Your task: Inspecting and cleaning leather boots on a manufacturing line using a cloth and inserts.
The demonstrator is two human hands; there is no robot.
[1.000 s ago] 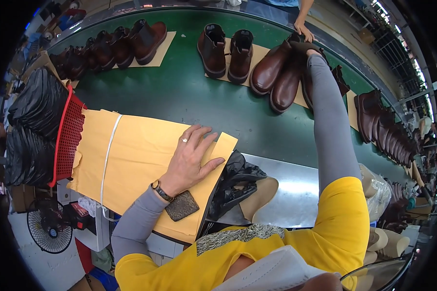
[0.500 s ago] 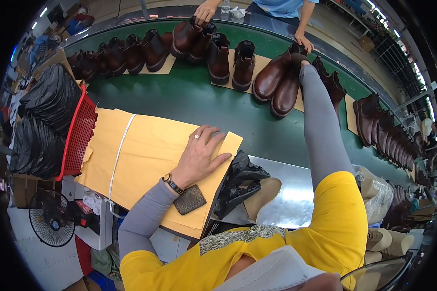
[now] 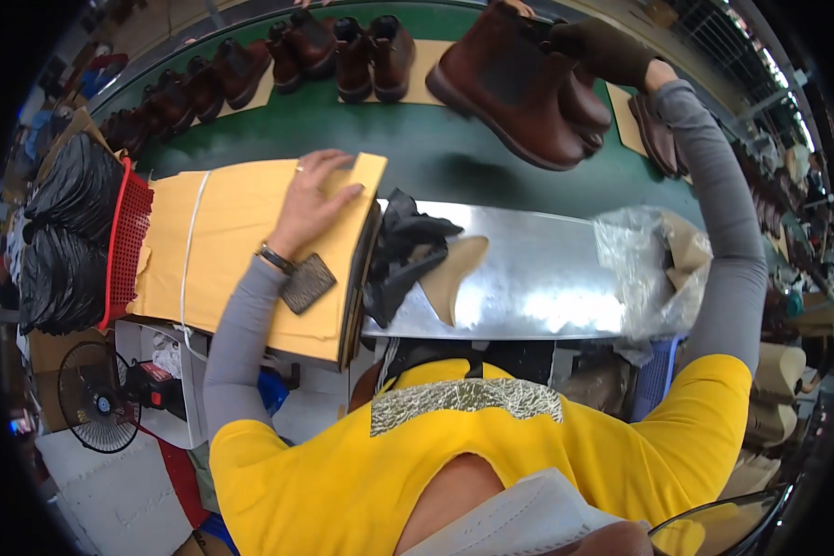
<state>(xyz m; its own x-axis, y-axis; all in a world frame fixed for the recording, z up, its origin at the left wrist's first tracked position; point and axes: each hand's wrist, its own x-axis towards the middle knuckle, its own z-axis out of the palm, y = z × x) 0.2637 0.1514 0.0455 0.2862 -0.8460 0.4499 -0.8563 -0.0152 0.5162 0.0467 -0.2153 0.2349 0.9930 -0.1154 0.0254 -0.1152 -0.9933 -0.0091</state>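
Note:
At the upper right, my right hand [image 3: 612, 51], in a dark brown glove, grips a pair of brown leather ankle boots [image 3: 505, 93] by their upper ends. The boots hang tilted, toes downward, over the green belt [image 3: 426, 139], with a shadow beneath them. My left hand [image 3: 310, 199] is bare and lies with fingers stretched on a stack of yellow paper sheets [image 3: 236, 232]. A small dark patterned pad [image 3: 309, 284] rests on the stack by my wrist. Right of the stack are crumpled black plastic [image 3: 398, 269] and a beige shaped insert [image 3: 459, 269] on a metal surface [image 3: 547, 278].
More brown boots [image 3: 375, 56] stand along the belt on cardboard pieces. Clear plastic wrap [image 3: 649, 269] lies on the metal surface's right end. A red basket [image 3: 128, 241] holding black bags [image 3: 74, 204] and a fan [image 3: 99, 398] are at left. Another person's fingers [image 3: 519, 7] show at the top.
My right hand has lifted the pair of boots off the belt and brought them nearer. My left hand stays on the paper stack. The view has shifted.

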